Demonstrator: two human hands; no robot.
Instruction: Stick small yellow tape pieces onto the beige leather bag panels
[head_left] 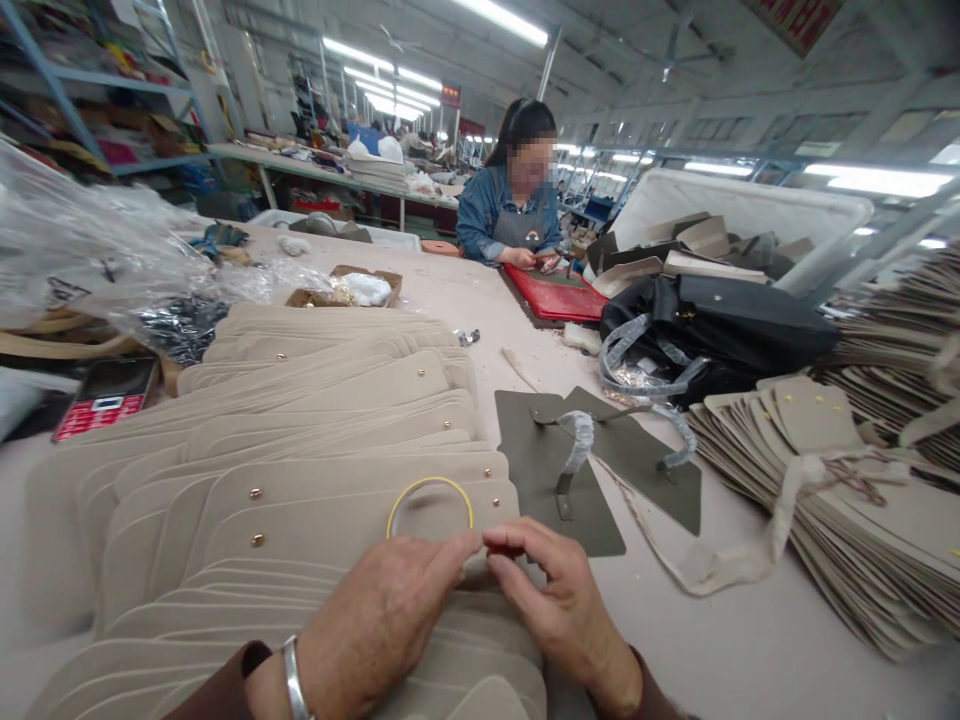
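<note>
Left hand (382, 620) and right hand (559, 600) meet fingertip to fingertip at the lower centre of the view, both palm-down with the wrists angled inward. Each grip is closed to a thumb-and-forefinger pinch; whatever sits between the tips is too small to identify. The pinch rests on the right end of the top beige panel (330, 520), directly under a gold ring (430, 480) that lies flat on that panel, its lower arc hidden behind the left fingers. A silver bangle (294, 680) circles the left wrist, and brown cuffs show on both forearms. The panel carries small gold studs (256, 493) and heads a fanned stack of like beige panels (337, 390) spreading away to the left. Just right of the hands lie olive-green pieces (540, 470) with wrapped handles. Further right stands a second stack of beige pieces (825, 500), with a black bag (735, 325) behind it. Bare worktop (750, 650) shows beside the right hand. Across the worktop a co-worker (514, 205) bends over a red mat (559, 293).
</note>
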